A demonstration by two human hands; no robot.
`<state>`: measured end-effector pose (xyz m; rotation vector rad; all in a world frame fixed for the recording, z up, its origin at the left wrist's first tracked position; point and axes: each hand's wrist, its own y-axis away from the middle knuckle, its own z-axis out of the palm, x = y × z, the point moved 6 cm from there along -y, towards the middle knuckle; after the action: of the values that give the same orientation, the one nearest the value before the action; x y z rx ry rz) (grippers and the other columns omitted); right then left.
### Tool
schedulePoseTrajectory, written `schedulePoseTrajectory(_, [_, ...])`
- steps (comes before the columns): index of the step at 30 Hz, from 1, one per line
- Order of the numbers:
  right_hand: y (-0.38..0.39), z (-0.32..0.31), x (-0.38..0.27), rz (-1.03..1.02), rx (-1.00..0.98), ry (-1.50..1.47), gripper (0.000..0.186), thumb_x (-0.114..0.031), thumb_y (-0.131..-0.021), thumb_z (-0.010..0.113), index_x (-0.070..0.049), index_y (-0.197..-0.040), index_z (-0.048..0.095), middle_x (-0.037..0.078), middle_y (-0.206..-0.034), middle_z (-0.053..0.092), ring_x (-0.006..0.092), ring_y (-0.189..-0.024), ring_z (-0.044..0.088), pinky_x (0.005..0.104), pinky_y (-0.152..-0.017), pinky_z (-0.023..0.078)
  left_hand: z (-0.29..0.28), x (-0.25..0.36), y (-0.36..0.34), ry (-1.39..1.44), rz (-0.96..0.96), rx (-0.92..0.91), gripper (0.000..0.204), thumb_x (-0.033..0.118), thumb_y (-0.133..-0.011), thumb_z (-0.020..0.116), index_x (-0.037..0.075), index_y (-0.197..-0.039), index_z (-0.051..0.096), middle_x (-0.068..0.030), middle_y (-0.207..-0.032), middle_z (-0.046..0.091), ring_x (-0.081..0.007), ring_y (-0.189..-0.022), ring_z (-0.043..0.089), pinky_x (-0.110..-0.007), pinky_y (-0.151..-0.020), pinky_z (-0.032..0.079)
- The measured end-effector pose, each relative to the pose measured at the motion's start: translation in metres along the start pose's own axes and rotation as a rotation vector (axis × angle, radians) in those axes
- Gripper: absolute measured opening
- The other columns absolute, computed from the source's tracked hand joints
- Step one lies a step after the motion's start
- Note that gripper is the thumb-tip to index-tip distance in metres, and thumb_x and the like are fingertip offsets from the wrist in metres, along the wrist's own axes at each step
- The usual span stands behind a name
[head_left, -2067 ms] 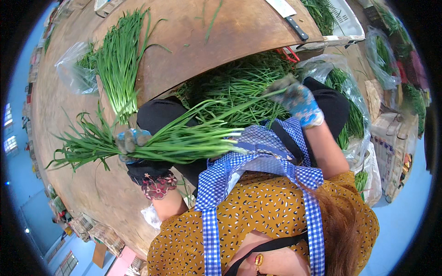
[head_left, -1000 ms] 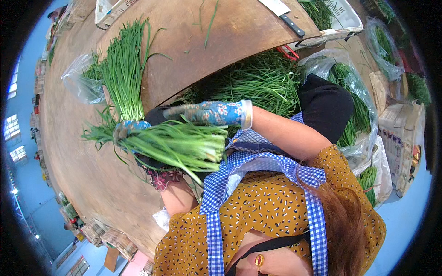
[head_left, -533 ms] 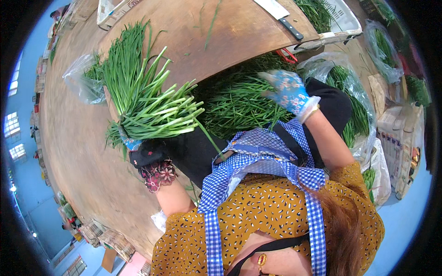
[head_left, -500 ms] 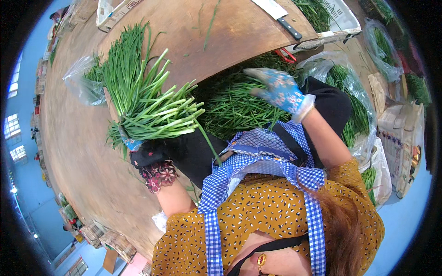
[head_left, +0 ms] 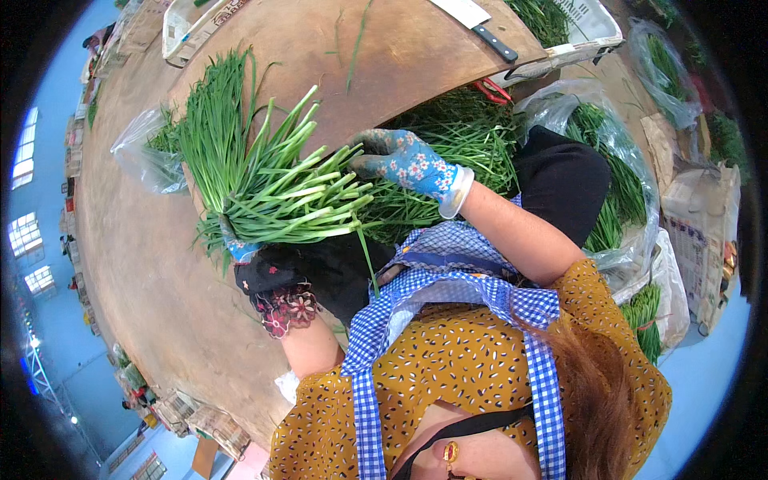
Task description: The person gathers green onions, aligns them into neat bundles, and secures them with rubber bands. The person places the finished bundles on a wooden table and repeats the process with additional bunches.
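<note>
My left hand (head_left: 238, 246), in a blue flowered glove, is closed round a thick bunch of garlic chives (head_left: 280, 192). Its fingers are mostly hidden under the leaves. The pale stalk ends point right and fan out over my lap, while part of the leaves reaches up onto the board. At those ends my right hand (head_left: 412, 164), in a matching glove with dirty fingertips, pinches at the outer stalks. A loose pile of garlic chives (head_left: 468, 144) lies behind and below my right hand. One long stalk hangs down from the bunch towards my checked apron.
A knife (head_left: 480, 28) with a black handle lies on the curved wooden board (head_left: 416, 72). Beneath its edge are red handles (head_left: 492, 92). White crates (head_left: 596, 36) stand at the back. Clear plastic bags (head_left: 652, 188) of greens lie right, another bag (head_left: 144, 156) left.
My right hand has moved left from above the loose pile to the bunch's stalk ends, and its spread fingers have closed. The left hand keeps its hold, with the bunch slightly shifted right.
</note>
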<state>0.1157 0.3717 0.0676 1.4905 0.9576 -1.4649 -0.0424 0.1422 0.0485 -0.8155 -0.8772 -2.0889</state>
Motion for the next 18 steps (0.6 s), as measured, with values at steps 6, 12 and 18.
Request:
schedulePoseTrajectory(6, [0.001,-0.005,-0.02,-0.296,0.117,0.604,0.016,-0.024,-0.077,0.063,-0.01,-0.085,0.065,0.012,-0.078,0.063,0.0313,-0.074,0.061,0.0392,-0.065,0.047,-0.008,-0.004,-0.004,0.039,-0.004,0.12,0.05,0.042,-0.092,0.035,0.007,-0.125,0.048,-0.0198,-0.126,0.049,-0.0396,-0.11,0.05,-0.059,-0.092,0.042])
schedulePoseTrajectory(12, [0.012,-0.01,-0.024,-0.609,0.293,0.979,0.006,-0.014,-0.069,0.059,-0.014,-0.075,0.062,0.007,-0.067,0.06,0.026,-0.065,0.06,0.0372,-0.058,0.046,-0.034,0.003,-0.022,-0.044,-0.017,-0.001,0.048,0.039,-0.091,0.039,0.005,-0.122,0.05,-0.0182,-0.124,0.051,-0.0357,-0.109,0.051,-0.054,-0.094,0.042])
schedulePoseTrajectory(18, [0.038,-0.112,-0.003,-0.318,0.509,1.03,0.009,-0.019,-0.082,0.058,-0.014,-0.08,0.064,0.007,-0.077,0.065,0.0252,-0.076,0.063,0.0351,-0.065,0.051,-0.042,0.015,-0.021,-0.029,0.174,0.005,0.043,0.035,-0.091,0.044,0.002,-0.117,0.052,-0.017,-0.119,0.055,-0.032,-0.101,0.057,-0.048,-0.089,0.047])
